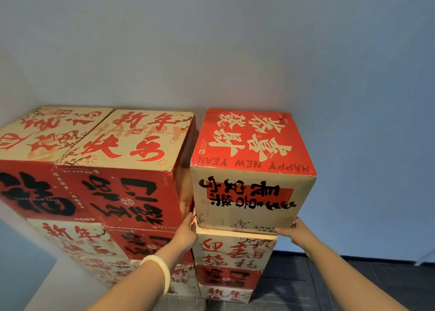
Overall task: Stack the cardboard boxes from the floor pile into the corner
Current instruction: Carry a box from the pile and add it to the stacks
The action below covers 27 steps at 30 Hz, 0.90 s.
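Observation:
A red-topped cardboard box [249, 169] printed "HAPPY NEW YEAR" sits on top of a narrow column of boxes [233, 251] against the grey wall. My left hand [187, 234] presses its lower left corner, squeezed between it and the taller stack. My right hand [294, 231] grips its lower right corner. Both hands hold the box at its bottom edge; the fingertips are partly hidden behind it. A pale bangle circles my left wrist.
A taller stack of cream-and-red boxes [113, 169], two wide, stands close on the left with a thin gap to the column. The grey wall [235, 51] runs behind. Dark floor [329, 282] shows at lower right.

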Motion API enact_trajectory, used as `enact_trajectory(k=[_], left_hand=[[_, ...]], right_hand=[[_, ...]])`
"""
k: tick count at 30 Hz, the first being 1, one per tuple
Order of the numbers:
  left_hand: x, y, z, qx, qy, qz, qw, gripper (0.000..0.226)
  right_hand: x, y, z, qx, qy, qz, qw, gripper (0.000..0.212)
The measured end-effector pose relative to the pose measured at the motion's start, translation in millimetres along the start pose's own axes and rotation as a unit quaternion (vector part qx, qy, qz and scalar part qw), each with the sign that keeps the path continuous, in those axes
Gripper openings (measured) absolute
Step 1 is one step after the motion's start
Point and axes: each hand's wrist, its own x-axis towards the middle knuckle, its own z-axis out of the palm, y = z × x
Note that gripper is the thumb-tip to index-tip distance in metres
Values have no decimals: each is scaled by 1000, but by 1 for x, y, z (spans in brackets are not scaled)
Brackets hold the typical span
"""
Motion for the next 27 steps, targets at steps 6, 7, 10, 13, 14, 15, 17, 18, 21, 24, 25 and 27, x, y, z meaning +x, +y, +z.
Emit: enact_trajectory(k=[6, 7, 10, 13, 14, 15, 17, 18, 21, 24, 25, 27], left_hand=[[-2, 4, 4, -62, -40, 23, 997, 65], [-2, 4, 4, -73, -42, 26, 996, 65], [-4, 5, -1, -83, -49, 34, 995, 61], [-2, 2, -7, -78, -56, 35, 995, 66], [-4, 2, -8, -76, -54, 37, 995, 68], [-5, 3, -10, -74, -51, 42, 995, 67], [-7, 2, -12, -76, -50, 45, 995, 64], [-9, 2, -12, -77, -51, 42, 995, 63], [-11, -2, -14, -85, -48, 34, 995, 65], [-17, -5, -14, -97, -47, 29, 994, 73], [-21, -4, -14, -107, -51, 23, 993, 74], [-25, -4, -14, -119, -46, 13, 992, 76]], right_hand=[[10, 6, 4, -2, 8, 18, 1000, 64], [11, 7, 5, -4, 12, 19, 1000, 64], [11, 8, 8, -6, 22, 19, 1000, 65], [10, 7, 10, -7, 24, 20, 999, 63], [10, 7, 10, -6, 25, 17, 1000, 62], [10, 7, 11, -7, 25, 15, 1000, 61], [9, 7, 12, -9, 24, 12, 1000, 60], [9, 7, 12, -9, 24, 10, 1000, 60], [9, 6, 14, -11, 23, 4, 1000, 57], [8, 8, 16, -10, 16, -1, 1000, 56], [8, 8, 17, -9, 15, -1, 1000, 56], [8, 8, 19, -8, 18, -3, 1000, 57]])
